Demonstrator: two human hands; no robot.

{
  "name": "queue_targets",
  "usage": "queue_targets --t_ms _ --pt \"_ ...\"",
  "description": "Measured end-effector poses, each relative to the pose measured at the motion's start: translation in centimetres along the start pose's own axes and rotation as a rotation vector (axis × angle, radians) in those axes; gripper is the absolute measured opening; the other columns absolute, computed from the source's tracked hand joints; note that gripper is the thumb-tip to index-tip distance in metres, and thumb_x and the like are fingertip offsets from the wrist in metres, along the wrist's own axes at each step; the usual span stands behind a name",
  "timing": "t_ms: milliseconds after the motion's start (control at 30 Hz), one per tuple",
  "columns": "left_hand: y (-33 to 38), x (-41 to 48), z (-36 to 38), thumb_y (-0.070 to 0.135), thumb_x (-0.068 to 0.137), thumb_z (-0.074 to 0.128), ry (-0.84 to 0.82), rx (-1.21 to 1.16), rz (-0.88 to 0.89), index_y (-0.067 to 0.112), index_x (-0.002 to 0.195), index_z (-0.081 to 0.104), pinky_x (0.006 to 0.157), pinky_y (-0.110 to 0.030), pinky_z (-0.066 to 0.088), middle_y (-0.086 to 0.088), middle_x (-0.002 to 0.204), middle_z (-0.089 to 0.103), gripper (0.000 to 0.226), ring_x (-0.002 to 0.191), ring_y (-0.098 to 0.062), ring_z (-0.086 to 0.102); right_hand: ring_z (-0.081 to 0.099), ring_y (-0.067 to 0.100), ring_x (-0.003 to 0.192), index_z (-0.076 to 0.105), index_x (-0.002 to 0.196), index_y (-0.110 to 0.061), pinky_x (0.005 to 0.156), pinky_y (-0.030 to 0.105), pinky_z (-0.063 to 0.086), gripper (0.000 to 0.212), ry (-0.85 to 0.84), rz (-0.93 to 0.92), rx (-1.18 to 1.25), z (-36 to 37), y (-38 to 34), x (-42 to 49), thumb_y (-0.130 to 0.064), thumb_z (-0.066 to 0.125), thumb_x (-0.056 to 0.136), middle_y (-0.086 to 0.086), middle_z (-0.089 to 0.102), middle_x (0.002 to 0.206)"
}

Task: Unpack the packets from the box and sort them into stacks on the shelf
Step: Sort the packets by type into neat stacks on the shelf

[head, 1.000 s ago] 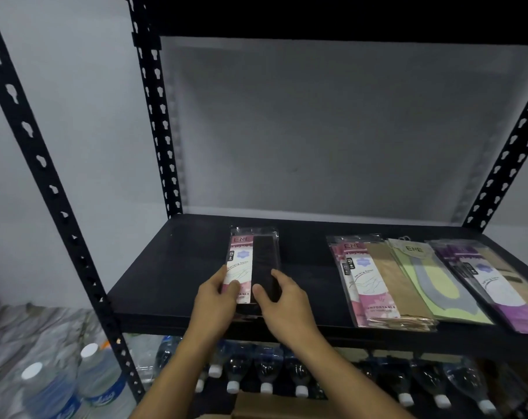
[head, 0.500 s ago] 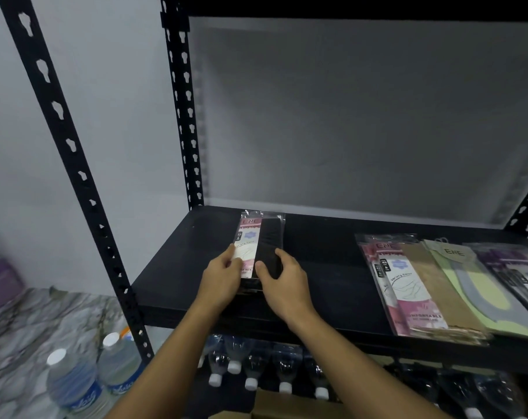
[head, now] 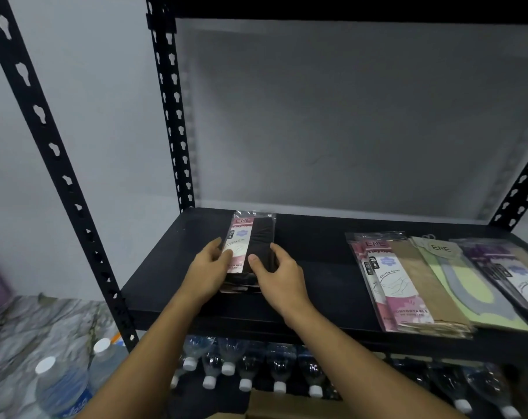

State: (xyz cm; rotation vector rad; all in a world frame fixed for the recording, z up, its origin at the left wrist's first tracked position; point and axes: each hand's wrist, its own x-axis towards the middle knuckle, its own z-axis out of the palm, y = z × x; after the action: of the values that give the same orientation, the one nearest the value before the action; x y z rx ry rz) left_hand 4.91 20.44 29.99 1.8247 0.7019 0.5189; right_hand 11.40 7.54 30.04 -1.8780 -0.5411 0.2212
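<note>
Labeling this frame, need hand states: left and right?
Left hand: closed on the left edge of the black packet stack.
Right hand: closed on the stack's right edge.

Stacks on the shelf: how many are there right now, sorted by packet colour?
Black packets, between the left hand and right hand: 1 stack
Tan with pink label: 1 stack
Light green and grey: 1 stack
Purple, cut off at the right edge: 1 stack
Total: 4 stacks on the shelf

- "ENE" tops the black packet (head: 252, 240).
- "ENE" again on the pink packet (head: 391, 279) (lower down, "COMFORTABLE").
- "ENE" on the green packet's tag (head: 440, 247).
</note>
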Motion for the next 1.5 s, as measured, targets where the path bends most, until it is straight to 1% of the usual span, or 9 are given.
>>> queue_targets --t_ms 133,233,300,500,700,967,1167,1267,1500 --pt "0.8 -1.2 -0.2 0.036 0.097 0.052 0.136 0.058 0.041 0.023 0.146 0.039 0.108 -0.039 0.039 -0.005 0.146 0.047 0.052 0.132 -0.021 0.046 0.056 -0.005 0.101 0.057 0.117 -0.026 0.082 0.005 0.042 0.03 -0.009 -0.017 0.084 -2.5 -0.1 -0.5 -0.034 0.063 0.089 -0.025 0.059 0.108" --pt "2.4 -3.8 0.9 0.027 0.096 0.054 0.287 0.102 0.229 0.023 0.139 0.048 0.102 -0.028 0.035 0.004 0.139 0.05 0.044 0.132 -0.014 0.042 0.046 0.009 0.127 0.048 0.136 -0.022 0.103 0.022 0.039 0.055 0.05 -0.028 0.074 -5.3 0.6 -1.1 -0.038 0.064 0.087 -0.004 0.05 0.14" --pt "3.2 -6.1 2.3 0.023 0.095 0.056 0.318 0.078 0.346 0.025 0.133 0.052 0.099 -0.026 0.035 0.012 0.127 0.052 0.038 0.127 -0.01 0.043 0.048 0.009 0.125 0.051 0.134 -0.023 0.1 0.021 0.041 0.052 0.091 -0.047 0.072 -7.5 1.1 -1.7 -0.036 0.066 0.086 -0.001 0.052 0.139" --pt "3.5 -10.0 10.1 0.019 0.093 0.061 0.09 -0.097 0.357 0.034 0.123 0.057 0.097 -0.025 0.045 0.023 0.12 0.055 0.034 0.115 0.0 0.054 0.053 0.0 0.1 0.058 0.124 -0.022 0.067 -0.005 0.036 0.04 0.261 -0.088 -0.051 -15.8 3.0 -3.8 -0.03 0.067 0.086 -0.008 0.06 0.119" --pt "5.0 -10.3 17.9 0.022 0.094 0.06 -0.138 -0.112 0.272 0.028 0.128 0.054 0.084 -0.006 0.038 0.015 0.126 0.052 0.035 0.117 -0.001 0.05 0.051 0.012 0.113 0.058 0.124 -0.018 0.095 0.028 0.042 0.037 0.352 -0.069 -0.195 -22.2 5.3 -4.7 -0.028 0.064 0.088 -0.004 0.056 0.122" --pt "6.8 -9.6 23.0 0.027 0.094 0.058 -0.227 -0.073 0.192 0.022 0.139 0.047 0.068 -0.003 0.044 0.005 0.135 0.05 0.046 0.104 -0.002 0.058 0.048 0.018 0.124 0.051 0.132 -0.01 0.103 0.026 0.036 0.048 0.236 -0.001 -0.299 -24.9 8.5 -4.0 -0.026 0.063 0.089 0.004 0.05 0.138" --pt "6.6 -9.8 24.4 0.03 0.093 0.059 -0.2 0.033 0.188 0.019 0.143 0.043 0.111 -0.032 0.036 0.003 0.146 0.038 0.054 0.134 -0.015 0.038 0.04 0.017 0.133 0.046 0.137 -0.006 0.108 0.021 0.027 0.054 0.15 -0.044 -0.364 -24.2 9.8 -4.0 -0.031 0.059 0.091 0.005 0.043 0.145" --pt "6.4 -9.7 24.5 0.032 0.092 0.06 -0.195 0.061 0.171 0.022 0.143 0.043 0.112 -0.036 0.036 0.004 0.145 0.04 0.054 0.133 -0.015 0.039 0.035 0.017 0.137 0.044 0.139 -0.007 0.108 0.019 0.022 0.056 0.123 -0.052 -0.393 -24.1 10.3 -3.9 -0.036 0.055 0.093 0.005 0.038 0.149" --pt "7.0 -9.7 24.4 0.029 0.093 0.061 -0.203 0.039 0.154 0.022 0.144 0.043 0.069 -0.004 0.036 0.005 0.14 0.043 0.055 0.108 -0.003 0.045 0.045 0.017 0.128 0.042 0.139 -0.014 0.105 0.029 0.036 0.057 0.096 -0.072 -0.465 -24.6 10.2 -4.0 -0.046 0.049 0.093 0.001 0.043 0.144"
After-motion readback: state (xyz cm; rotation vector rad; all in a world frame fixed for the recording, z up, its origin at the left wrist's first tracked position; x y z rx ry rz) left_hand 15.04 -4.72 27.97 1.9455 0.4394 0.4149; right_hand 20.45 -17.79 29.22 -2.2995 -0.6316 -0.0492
